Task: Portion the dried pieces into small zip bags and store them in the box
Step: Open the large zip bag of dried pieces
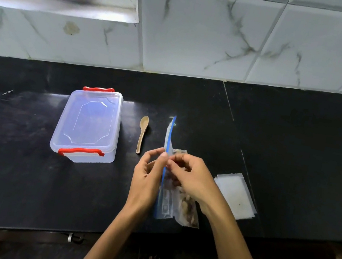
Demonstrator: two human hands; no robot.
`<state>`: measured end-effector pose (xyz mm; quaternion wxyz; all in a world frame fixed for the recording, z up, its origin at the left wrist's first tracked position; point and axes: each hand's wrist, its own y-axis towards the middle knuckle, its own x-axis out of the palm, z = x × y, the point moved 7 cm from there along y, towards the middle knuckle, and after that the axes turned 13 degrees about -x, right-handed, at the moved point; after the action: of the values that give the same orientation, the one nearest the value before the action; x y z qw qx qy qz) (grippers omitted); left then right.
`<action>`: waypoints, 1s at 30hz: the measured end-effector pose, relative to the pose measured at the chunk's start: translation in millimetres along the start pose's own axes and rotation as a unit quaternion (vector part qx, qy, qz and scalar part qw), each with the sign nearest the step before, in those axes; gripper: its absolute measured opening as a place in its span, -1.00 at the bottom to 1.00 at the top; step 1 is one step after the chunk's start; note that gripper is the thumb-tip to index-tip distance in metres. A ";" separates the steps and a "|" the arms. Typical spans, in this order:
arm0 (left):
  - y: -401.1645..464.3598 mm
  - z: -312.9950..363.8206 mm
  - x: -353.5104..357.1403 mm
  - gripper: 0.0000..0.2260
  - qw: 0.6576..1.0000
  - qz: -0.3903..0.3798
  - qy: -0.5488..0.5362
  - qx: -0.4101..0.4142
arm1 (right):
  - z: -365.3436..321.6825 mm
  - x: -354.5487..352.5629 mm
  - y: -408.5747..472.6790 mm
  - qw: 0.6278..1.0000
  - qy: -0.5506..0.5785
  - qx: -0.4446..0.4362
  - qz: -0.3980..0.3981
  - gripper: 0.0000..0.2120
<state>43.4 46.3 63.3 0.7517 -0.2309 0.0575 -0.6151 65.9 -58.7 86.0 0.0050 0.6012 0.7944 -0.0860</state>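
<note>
A large clear zip bag point(172, 206) with a blue seal strip stands on edge on the black counter, brown dried pieces point(188, 209) showing in its lower part. My left hand point(148, 175) pinches the blue strip from the left, and my right hand point(193, 178) pinches it from the right, at about the same spot. A clear plastic box point(88, 125) with red clips sits to the left, its lid on. A small stack of empty zip bags point(236, 194) lies flat to the right of my right hand.
A wooden spoon point(142, 133) lies between the box and the big bag. A marble-tiled wall point(204, 33) runs along the back, with a window ledge at the upper left. The counter's front edge point(35, 231) is close to me.
</note>
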 end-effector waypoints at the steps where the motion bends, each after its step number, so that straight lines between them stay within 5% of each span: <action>1: -2.3 5.0 3.0 -0.83 1.000 -0.007 -0.009 0.000 | -4.1 1.8 -0.9 1.000 0.020 0.001 -0.004 -0.86; 10: -13.4 34.6 3.2 -0.81 0.999 0.019 0.017 0.033 | -19.2 -4.6 1.1 0.995 0.071 -0.016 0.070 -0.85; 15: -7.7 50.6 7.7 -0.76 0.998 -0.007 0.051 0.024 | -44.4 -10.0 3.9 0.998 0.008 -0.047 0.047 -0.79; 21: 6.3 53.2 6.4 -0.88 0.989 -0.096 0.079 -0.079 | -40.3 -24.0 17.2 0.991 -0.118 -0.041 0.040 -0.87; 30: 19.0 74.3 11.1 -0.87 0.965 -0.079 0.247 -0.030 | -39.3 -22.7 39.1 0.994 -0.105 -0.010 -0.042 -0.78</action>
<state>90.7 58.9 123.4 0.6560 -0.0983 0.2410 -0.7084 113.3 -64.5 122.1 0.0902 0.5548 0.8150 -0.1410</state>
